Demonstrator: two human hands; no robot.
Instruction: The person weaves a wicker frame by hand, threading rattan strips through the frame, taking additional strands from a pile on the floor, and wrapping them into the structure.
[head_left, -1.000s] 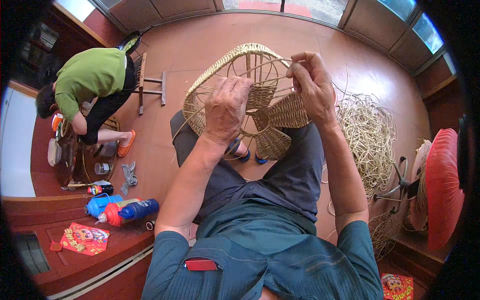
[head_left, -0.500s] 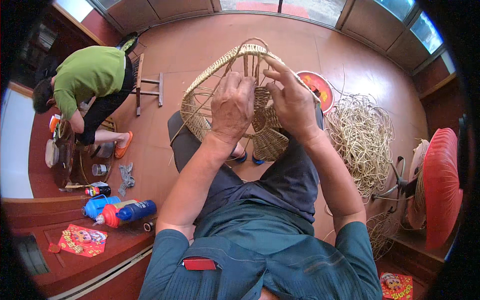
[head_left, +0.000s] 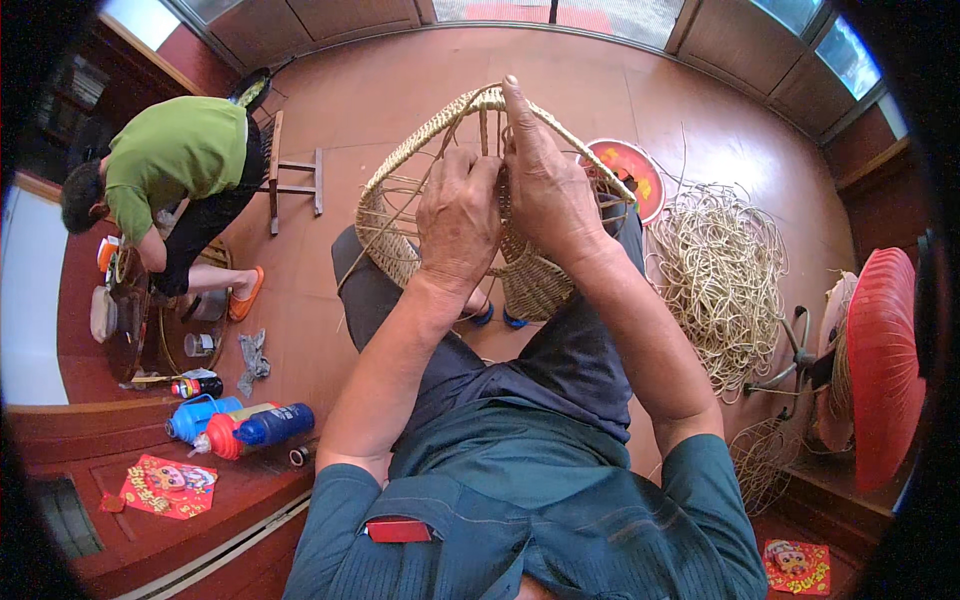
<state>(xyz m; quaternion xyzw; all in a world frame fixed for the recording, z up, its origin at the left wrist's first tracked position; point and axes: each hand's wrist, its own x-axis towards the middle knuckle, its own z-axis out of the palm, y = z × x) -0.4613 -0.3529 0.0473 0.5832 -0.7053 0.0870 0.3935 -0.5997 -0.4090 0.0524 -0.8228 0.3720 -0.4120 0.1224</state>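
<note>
A half-woven straw basket (head_left: 535, 290) rests across my lap, with a thick braided rim and open cord uprights on its far side. My left hand (head_left: 458, 215) is curled closed over the uprights in the middle, gripping the straw cord (head_left: 484, 130). Against it sits my right hand (head_left: 550, 195), its index finger stretched forward to the rim and its other fingers bent in at the cord. What lies between the two hands is mostly hidden. Thin loose strands (head_left: 388, 212) hang at the basket's left side.
A large heap of straw cord (head_left: 720, 285) lies right of my legs, near a red tray (head_left: 640, 165) and a red-covered fan (head_left: 880, 370). At left a person in green (head_left: 180, 150) bends beside a wooden stool (head_left: 300, 180). Bottles (head_left: 275, 424) lie at lower left.
My right hand has moved left, closer to my left hand, and its index finger has straightened toward the rim. The cord loop above the rim has dropped. The basket has shifted slightly.
</note>
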